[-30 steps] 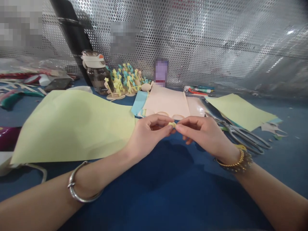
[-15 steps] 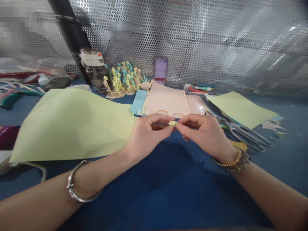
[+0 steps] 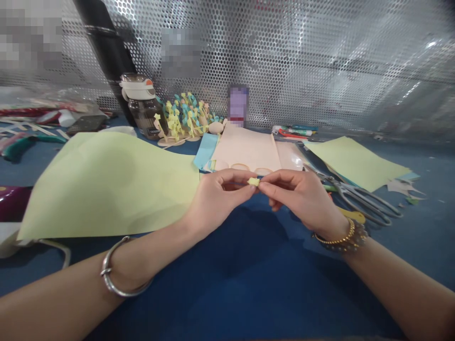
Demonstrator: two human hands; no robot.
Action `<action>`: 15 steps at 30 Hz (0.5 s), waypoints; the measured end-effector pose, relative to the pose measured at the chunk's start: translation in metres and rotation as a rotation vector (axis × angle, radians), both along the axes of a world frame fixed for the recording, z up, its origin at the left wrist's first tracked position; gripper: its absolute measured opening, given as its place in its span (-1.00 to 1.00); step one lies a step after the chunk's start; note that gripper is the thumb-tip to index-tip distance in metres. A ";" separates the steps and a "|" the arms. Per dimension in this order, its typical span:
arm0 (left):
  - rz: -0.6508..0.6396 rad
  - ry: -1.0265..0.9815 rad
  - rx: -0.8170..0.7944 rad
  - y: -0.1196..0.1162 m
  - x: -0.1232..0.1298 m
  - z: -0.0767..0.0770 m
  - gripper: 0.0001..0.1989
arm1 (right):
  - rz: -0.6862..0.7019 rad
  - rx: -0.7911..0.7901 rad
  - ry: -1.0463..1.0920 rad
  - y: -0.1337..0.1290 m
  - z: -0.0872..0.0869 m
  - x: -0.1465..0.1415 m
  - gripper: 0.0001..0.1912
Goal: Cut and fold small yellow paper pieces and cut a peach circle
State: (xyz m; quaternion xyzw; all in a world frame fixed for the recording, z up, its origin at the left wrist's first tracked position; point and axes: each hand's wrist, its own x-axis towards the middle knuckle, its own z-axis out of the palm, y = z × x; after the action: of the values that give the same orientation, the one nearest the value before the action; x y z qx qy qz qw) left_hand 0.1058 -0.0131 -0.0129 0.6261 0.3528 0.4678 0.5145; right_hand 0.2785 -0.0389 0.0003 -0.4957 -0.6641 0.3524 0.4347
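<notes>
Between the fingertips of both hands is a small yellow paper star [image 3: 253,182], held above the blue table. My left hand [image 3: 222,196] pinches it from the left with thumb and fingers. From the right, my right hand [image 3: 295,192] grips its other side, thumb and index finger closed. Part of the star is covered by fingertips. Just beyond the hands lies a stack of pale pink paper [image 3: 247,149]. A large yellow-green sheet [image 3: 113,189] spreads out to the left of my left hand.
Scissors [image 3: 359,196] and a yellow-handled tool [image 3: 351,214] lie by my right wrist. More yellow-green paper [image 3: 359,161] is at the right. A lidded bottle [image 3: 142,111] stands behind, beside several small stars on stems [image 3: 185,113]. Pens [image 3: 295,130] lie near the perforated metal wall [image 3: 277,57].
Both hands stay almost in place, still pinching the star. The star is turned slightly between the fingertips, and the whole view has shifted a little.
</notes>
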 end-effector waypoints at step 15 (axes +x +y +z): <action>-0.010 -0.027 -0.023 0.002 -0.001 -0.004 -0.77 | 0.034 -0.013 0.051 0.001 -0.003 0.003 -0.82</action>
State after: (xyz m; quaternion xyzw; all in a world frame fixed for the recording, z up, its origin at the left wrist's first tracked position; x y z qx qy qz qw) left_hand 0.1044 -0.0111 -0.0173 0.6155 0.3482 0.4694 0.5287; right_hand 0.2817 -0.0375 -0.0027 -0.4780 -0.6588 0.3768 0.4422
